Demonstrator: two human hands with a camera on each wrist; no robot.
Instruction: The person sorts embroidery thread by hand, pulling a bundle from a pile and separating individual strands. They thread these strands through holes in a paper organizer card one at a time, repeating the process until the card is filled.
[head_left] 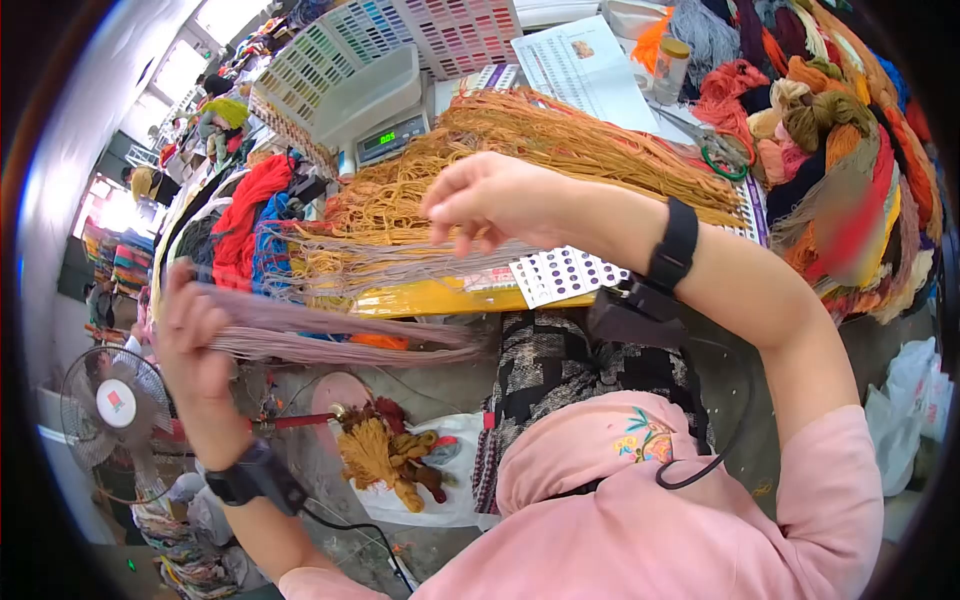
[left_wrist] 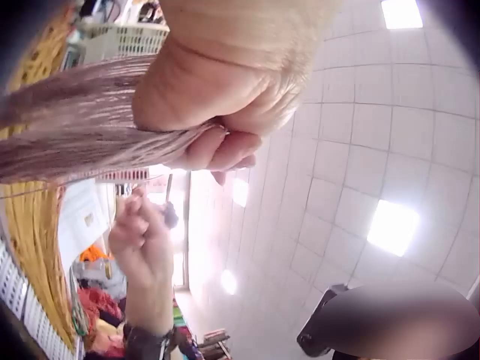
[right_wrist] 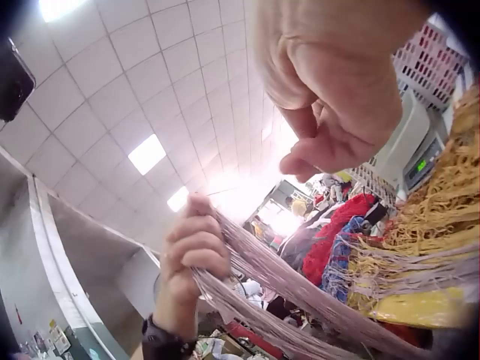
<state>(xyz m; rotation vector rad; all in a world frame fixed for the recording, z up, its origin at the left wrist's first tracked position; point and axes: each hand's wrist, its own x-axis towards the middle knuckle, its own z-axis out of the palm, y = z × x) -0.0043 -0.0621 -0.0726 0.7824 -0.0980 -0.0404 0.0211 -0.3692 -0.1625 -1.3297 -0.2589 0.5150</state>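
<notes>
My left hand [head_left: 200,350] is raised at the left, fingers curled round a skein of mauve-grey yarn [head_left: 340,335] that trails rightward in two bands. In the left wrist view the strands [left_wrist: 82,154] pass into the curled fingers of that hand [left_wrist: 217,90]. Above the table my right hand [head_left: 500,200] hangs in the air with loosely bent fingers, holding nothing. The right wrist view shows this hand [right_wrist: 337,97] apart from the yarn [right_wrist: 300,296]. Beneath it lie golden-orange yarn hanks [head_left: 560,135] and thin mauve strands [head_left: 430,262].
A scale [head_left: 390,138] with a clear tray, colour charts [head_left: 350,50], a printed sheet [head_left: 580,70], a jar [head_left: 672,68] and green-handled scissors [head_left: 725,160] lie on the table. Coloured yarn heaps [head_left: 840,130] stand right. A fan [head_left: 115,403] stands at left; brown hanks [head_left: 385,455] lie low.
</notes>
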